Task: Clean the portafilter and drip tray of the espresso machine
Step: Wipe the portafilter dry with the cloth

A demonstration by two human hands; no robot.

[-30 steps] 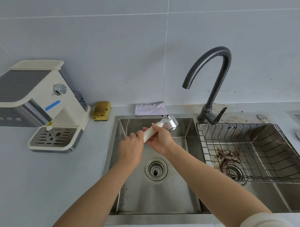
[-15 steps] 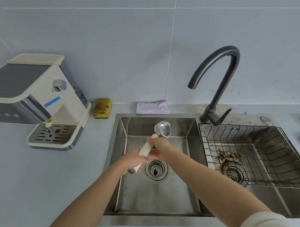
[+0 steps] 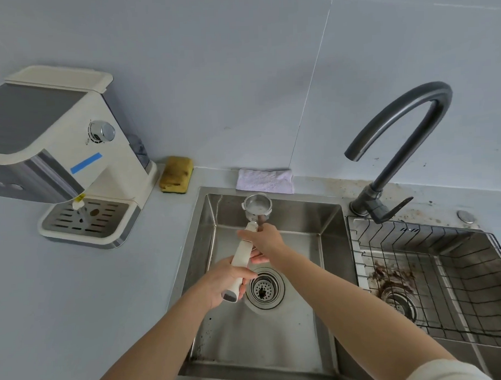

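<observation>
Hands are both gripping the portafilter (image 3: 242, 254) handle, left hand (image 3: 218, 282) low, right hand (image 3: 264, 243) nearer its round end. It is pointing away.

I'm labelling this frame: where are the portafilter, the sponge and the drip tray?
portafilter (image 3: 242, 251): head view, white handle.
sponge (image 3: 176, 174): head view, top face.
drip tray (image 3: 102, 216): head view, slotted grate.

A home kitchen: tiled wall, steel double sink (image 3: 325, 244), faucet (image 3: 398, 145), countertop espresso machine (image 3: 58, 156).
</observation>
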